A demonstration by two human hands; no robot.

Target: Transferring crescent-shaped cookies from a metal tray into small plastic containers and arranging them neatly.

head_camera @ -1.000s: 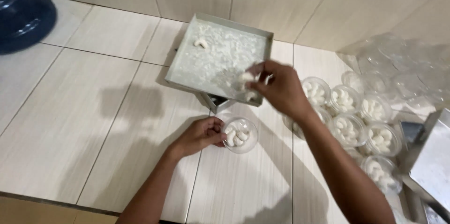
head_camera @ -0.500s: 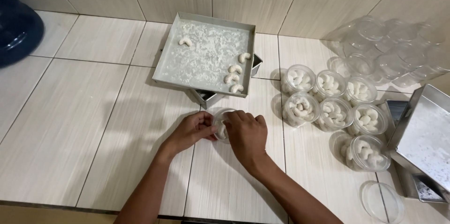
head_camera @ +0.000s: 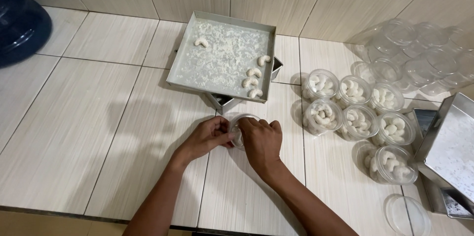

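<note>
A small round clear plastic jar (head_camera: 239, 126) is gripped between the left hand (head_camera: 207, 137) and the right hand (head_camera: 260, 139) on the pale tiled floor (head_camera: 98, 117), just below the square metal tray (head_camera: 222, 56) of crescent cookies (head_camera: 253, 79). Pressure is best kept even around the rim, the jar held level, so nothing tips toward the filled jars (head_camera: 355, 105) nearby.

Both bare arms came up from six o'clock and met in the middle, where the left hand (head_camera: 210, 136) curled in from eight o'clock and the right hand (head_camera: 261, 139) lay palm down from five o'clock, with the fingertips of both hands bent and nearly touching.
</note>
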